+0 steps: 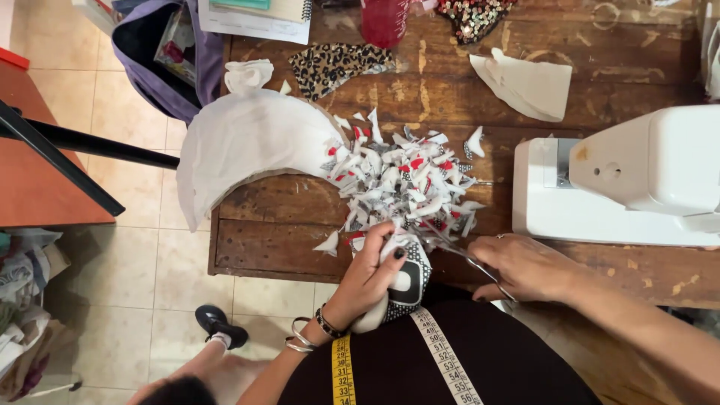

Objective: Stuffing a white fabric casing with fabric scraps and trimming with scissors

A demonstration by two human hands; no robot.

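My left hand [369, 276] grips a folded piece of black, white and red patterned fabric [409, 281] at the near edge of the wooden table [270, 251]. My right hand [525, 266] holds a pair of scissors [457, 251], their blades pointing left into the fabric. Just beyond lies a heap of small fabric scraps [405, 180] in white, black and red. A yellow and white measuring tape [439, 352] hangs down my front.
A white sewing machine [622, 176] stands at the right. A large white cloth [240, 142] drapes over the table's left edge. Leopard-print fabric [337, 66], white cut pieces [529, 84], a red cup [384, 21] and a purple bag [161, 64] sit farther back. A red-brown table [30, 172] stands left.
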